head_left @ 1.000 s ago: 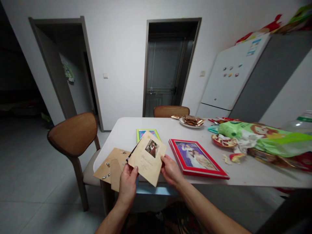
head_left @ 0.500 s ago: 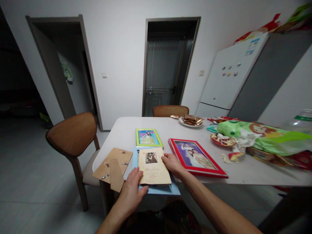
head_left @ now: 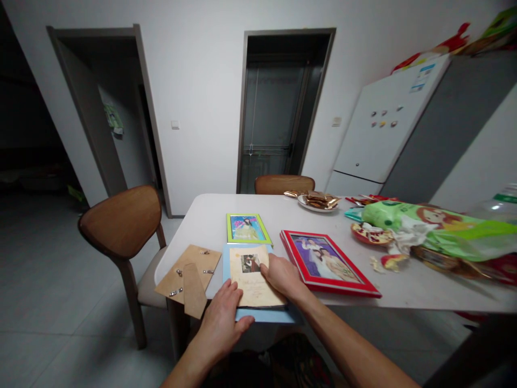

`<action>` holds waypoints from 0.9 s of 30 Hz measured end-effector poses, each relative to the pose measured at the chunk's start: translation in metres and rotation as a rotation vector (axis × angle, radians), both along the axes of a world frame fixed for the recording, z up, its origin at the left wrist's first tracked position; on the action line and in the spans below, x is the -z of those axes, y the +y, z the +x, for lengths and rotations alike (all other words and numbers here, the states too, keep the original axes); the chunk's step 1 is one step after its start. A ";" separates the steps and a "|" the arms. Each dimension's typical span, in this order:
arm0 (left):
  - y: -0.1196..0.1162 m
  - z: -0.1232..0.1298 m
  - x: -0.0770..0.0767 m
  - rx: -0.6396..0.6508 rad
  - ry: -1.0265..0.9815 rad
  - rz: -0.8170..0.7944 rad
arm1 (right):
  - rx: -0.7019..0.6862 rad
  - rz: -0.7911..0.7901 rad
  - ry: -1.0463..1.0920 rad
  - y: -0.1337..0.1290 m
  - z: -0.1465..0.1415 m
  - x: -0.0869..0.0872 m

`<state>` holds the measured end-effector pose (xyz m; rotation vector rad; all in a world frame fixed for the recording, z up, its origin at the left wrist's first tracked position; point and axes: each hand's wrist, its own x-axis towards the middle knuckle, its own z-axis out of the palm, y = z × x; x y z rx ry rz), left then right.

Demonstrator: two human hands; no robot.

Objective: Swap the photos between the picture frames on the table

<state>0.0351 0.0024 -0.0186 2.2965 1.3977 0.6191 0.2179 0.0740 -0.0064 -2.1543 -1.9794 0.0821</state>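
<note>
A cream photo insert with a small dark picture near its top lies over a light blue picture frame at the table's front edge. My left hand rests along the insert's left side, fingers stretched out and thumb apart below. From the right, my right hand grips the insert's edge, thumb on its printed face; the other fingers are partly hidden. A brown frame backing board with metal clips and a stand leg lies to the left. Just beyond is a green-framed photo.
Right of my hands sits a red-framed photo. Farther right are a pomegranate piece, crumpled tissue and a green plastic bag. A plate of wrapped snacks stands at the back. A wooden chair is at the left.
My right hand has shifted inward over the insert's right side, its thumb now farther onto the face. My left hand has moved slightly right. The insert sits more squarely over the blue frame.
</note>
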 end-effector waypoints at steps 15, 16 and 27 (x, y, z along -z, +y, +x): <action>0.005 0.003 0.000 0.033 0.125 0.077 | -0.262 0.180 -0.046 -0.007 -0.007 0.012; 0.006 0.003 -0.002 0.039 0.138 0.083 | -0.313 0.161 -0.046 -0.007 -0.008 0.011; 0.004 -0.025 0.003 -0.002 0.043 0.112 | -0.360 0.113 -0.001 -0.009 -0.017 0.006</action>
